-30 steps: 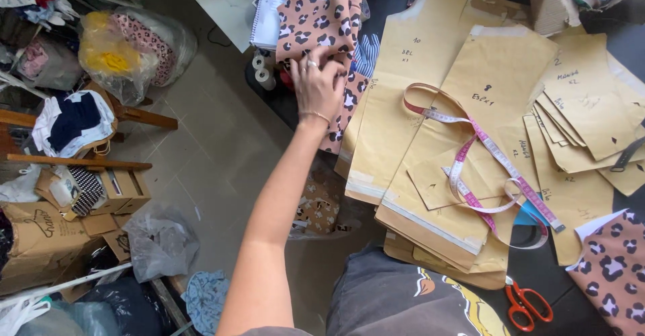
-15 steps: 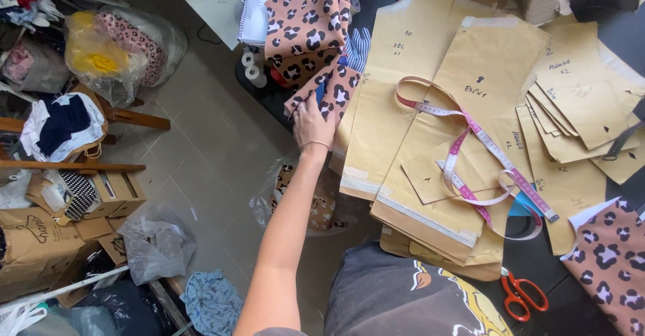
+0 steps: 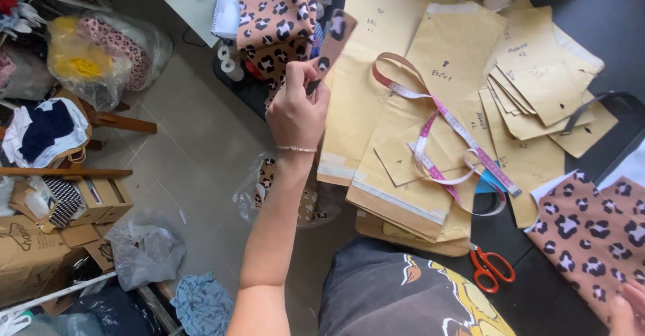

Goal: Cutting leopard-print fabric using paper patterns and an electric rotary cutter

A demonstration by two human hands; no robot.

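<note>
right hand (image 3: 630,309) cut off at corner, its grip unseen

Head-worn view, steeply down, close

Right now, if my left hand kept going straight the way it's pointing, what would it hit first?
Most likely the leopard-print fabric pile hanging at the table edge just beyond your left hand, which pinches a small fabric strip. Depth is hard to judge from above.

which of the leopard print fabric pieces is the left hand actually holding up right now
The small narrow leopard scrap, pinched in the left hand and lifted off the table. The big leopard pile lies behind it, and the other leopard piece lies flat at lower right.
</note>
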